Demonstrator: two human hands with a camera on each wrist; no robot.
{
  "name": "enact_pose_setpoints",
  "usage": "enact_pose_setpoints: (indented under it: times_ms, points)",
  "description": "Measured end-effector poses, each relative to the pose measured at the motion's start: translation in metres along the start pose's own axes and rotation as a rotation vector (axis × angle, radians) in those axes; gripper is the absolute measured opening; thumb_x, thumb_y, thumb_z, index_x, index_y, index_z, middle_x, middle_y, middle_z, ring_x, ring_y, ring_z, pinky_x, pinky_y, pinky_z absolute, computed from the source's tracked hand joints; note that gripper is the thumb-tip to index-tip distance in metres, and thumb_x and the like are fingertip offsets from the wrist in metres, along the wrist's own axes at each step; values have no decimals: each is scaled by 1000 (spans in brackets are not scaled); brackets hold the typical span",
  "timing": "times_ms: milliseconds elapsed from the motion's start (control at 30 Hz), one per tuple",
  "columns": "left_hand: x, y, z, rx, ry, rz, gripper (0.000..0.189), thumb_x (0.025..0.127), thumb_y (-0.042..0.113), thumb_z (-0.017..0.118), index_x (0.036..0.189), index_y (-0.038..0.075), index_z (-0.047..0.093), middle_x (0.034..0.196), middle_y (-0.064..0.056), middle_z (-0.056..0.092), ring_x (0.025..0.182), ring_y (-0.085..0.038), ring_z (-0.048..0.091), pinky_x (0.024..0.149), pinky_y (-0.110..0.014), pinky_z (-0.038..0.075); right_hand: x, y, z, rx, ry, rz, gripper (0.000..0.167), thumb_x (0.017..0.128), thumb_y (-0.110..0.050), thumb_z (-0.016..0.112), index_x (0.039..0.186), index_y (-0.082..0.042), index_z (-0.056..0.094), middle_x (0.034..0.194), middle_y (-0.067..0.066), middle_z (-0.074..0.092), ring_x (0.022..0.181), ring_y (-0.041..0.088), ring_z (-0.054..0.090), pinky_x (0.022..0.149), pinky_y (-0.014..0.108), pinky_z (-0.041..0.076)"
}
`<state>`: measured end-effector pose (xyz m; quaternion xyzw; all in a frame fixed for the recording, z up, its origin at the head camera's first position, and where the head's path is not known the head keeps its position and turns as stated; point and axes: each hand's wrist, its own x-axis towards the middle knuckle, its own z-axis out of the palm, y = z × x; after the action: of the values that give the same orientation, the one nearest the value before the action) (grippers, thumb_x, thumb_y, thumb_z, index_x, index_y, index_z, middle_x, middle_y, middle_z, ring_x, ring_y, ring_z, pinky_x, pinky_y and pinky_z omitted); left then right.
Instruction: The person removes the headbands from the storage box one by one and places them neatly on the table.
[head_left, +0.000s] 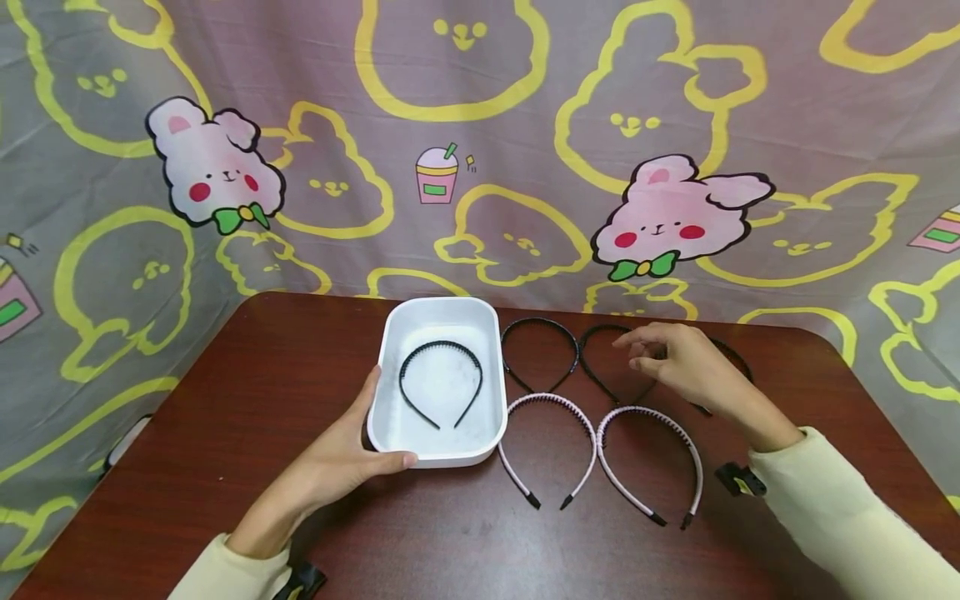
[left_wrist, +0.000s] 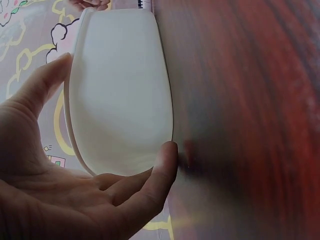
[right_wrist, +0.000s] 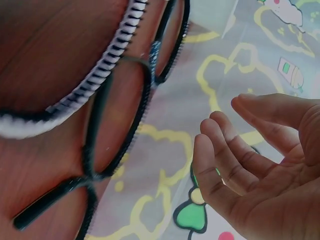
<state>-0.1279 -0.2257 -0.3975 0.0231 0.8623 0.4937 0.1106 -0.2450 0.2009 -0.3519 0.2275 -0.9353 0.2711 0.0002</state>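
Observation:
My left hand (head_left: 333, 457) grips a white plastic tray (head_left: 450, 459) at its near left corner, thumb on the front rim and fingers along the left side. In the tray lies a toothed black headband (head_left: 441, 343). My right hand (head_left: 678, 362) hovers over the black headbands at the back right, fingers loosely bent and holding nothing. One black headband (head_left: 540, 320) lies beside the tray; a second black headband (head_left: 582, 350) is partly behind the hand. The hand and forearm cover much of a third black headband (head_left: 738, 357).
Two pale pink headbands with black tips lie in front of the black ones: a left pink headband (head_left: 551, 397) and a right pink headband (head_left: 648, 410). All rest on a dark reddish wooden table (head_left: 225, 400). A cartoon-printed curtain (head_left: 322, 250) hangs behind its far edge.

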Motion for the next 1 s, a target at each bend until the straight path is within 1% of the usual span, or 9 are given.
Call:
enact_pose_setpoints:
  times_ms: [133,333,533,633,800,1000]
  points:
    - [0,0,1,-6,1,-2,133,79,33,91,170,25,-6,176,-17,9,159,-39,19,124,-61,19,6,-9,3,18,-3,-21,25,93,-3,73,117,-10,79,99,4,75,94,20,67,75,29,51]
    - [0,0,2,-16,0,-18,133,79,32,92,170,27,-6,176,-17,12,158,-39,21,124,-60,20,18,-23,10,30,-6,-77,25,93,-2,71,115,-10,79,92,0,74,94,19,66,82,37,50]
    - [0,0,2,-13,-2,-20,134,79,32,92,170,27,-6,176,-17,12,157,-38,22,123,-60,21,30,-39,20,74,6,-131,25,90,-2,73,114,-8,78,89,1,76,91,19,68,82,37,49]
    - [0,0,1,-9,0,-13,134,79,32,92,170,26,-6,176,-17,12,158,-38,22,124,-61,21,35,-46,23,97,7,-150,26,90,-2,74,116,-6,78,91,3,77,90,19,70,82,37,50]
    - [0,0,1,3,1,-10,134,79,32,92,170,26,-6,176,-17,11,157,-39,22,123,-61,21,43,-57,29,124,0,-155,27,91,-3,75,118,-5,77,97,7,78,91,21,71,80,35,52]
    - [0,0,1,0,-2,-17,134,79,32,92,170,26,-6,176,-17,10,158,-39,21,124,-62,20,50,-67,37,160,-13,-143,30,92,-4,75,122,-6,76,106,10,76,98,24,73,86,41,54]
